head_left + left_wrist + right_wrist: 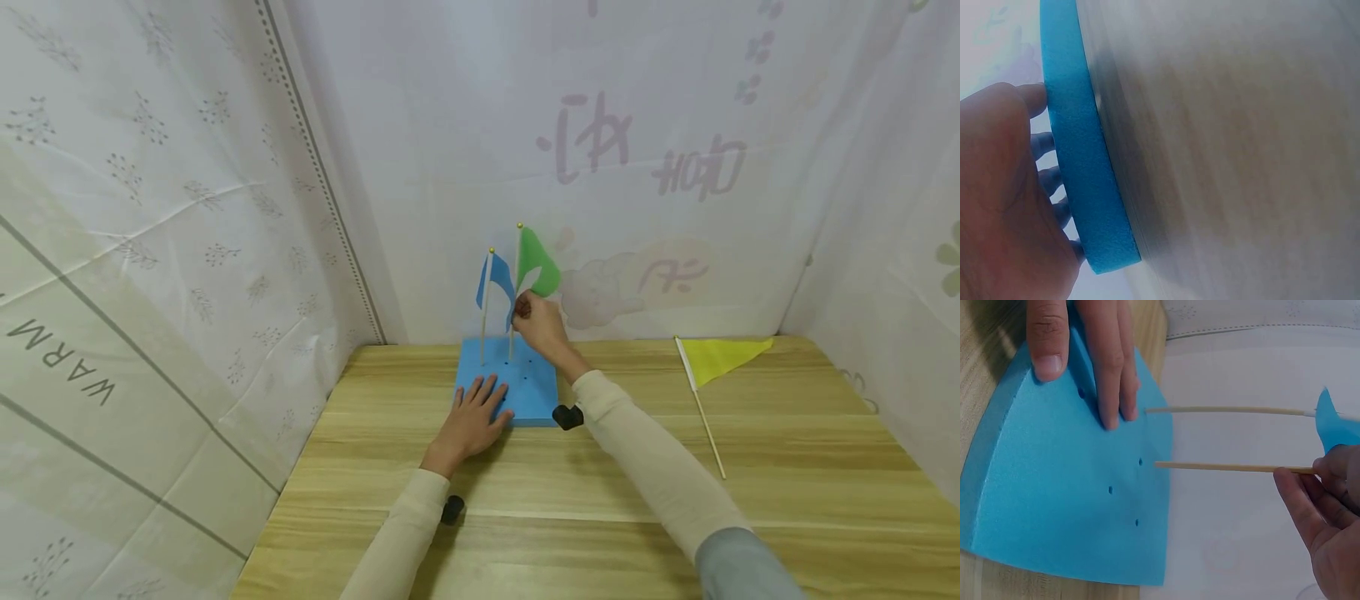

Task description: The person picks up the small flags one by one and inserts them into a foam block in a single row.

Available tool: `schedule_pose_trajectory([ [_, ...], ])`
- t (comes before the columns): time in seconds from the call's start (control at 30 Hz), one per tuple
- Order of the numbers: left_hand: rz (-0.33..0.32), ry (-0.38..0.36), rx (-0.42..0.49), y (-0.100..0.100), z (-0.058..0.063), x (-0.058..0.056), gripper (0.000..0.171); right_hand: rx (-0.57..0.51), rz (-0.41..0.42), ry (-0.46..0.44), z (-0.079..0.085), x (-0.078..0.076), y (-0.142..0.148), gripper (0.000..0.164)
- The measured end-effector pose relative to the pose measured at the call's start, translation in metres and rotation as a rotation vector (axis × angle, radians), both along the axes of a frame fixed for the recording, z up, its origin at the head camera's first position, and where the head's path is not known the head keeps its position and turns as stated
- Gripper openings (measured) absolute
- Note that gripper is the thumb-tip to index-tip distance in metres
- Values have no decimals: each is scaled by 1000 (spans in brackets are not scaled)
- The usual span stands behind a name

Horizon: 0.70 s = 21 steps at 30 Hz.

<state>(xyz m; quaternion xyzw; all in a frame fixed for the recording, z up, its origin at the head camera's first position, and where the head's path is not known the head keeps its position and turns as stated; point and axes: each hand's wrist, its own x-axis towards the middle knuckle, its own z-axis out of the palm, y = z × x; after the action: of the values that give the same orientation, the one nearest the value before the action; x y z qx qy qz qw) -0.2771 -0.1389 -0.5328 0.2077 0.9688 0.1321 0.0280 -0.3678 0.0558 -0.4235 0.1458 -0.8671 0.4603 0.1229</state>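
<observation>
My left hand point(471, 423) rests with spread, nearly straight fingers on the near part of a blue foam board point(536, 402) that has small holes. A blue flag point(500, 273) on a thin stick stands in the board toward its back left. Just right of it, my right hand point(543, 327) pinches the stick point(1229, 467) of a green flag point(536, 260), holding it upright. The stick's lower end is right at the board's surface near the back. In the left wrist view, the left fingers point(1050, 181) lie over the board's near edge.
A yellow flag point(723, 360) lies on the wooden table point(622, 517) to the right, its stick pointing toward me. Printed curtains point(450, 167) hang behind the table and along both sides. A black wrist camera point(567, 416) is close by the board's right corner.
</observation>
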Motion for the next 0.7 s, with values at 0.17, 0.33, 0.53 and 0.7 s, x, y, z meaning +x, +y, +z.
schedule_pose_trajectory([
  [0.17,-3,-7,5,0,1,0,65,32,6,1,-3,-1,-5,11],
  [0.33,-1,9,15,0,-1,0,65,43,23,-1,-6,1,-8,12],
  [0.53,-1,10,19,0,-3,0,65,111,29,-15,-15,2,-11,13],
  [0.7,0,12,29,2,5,4,63,126,24,-15,-22,4,-13,12],
])
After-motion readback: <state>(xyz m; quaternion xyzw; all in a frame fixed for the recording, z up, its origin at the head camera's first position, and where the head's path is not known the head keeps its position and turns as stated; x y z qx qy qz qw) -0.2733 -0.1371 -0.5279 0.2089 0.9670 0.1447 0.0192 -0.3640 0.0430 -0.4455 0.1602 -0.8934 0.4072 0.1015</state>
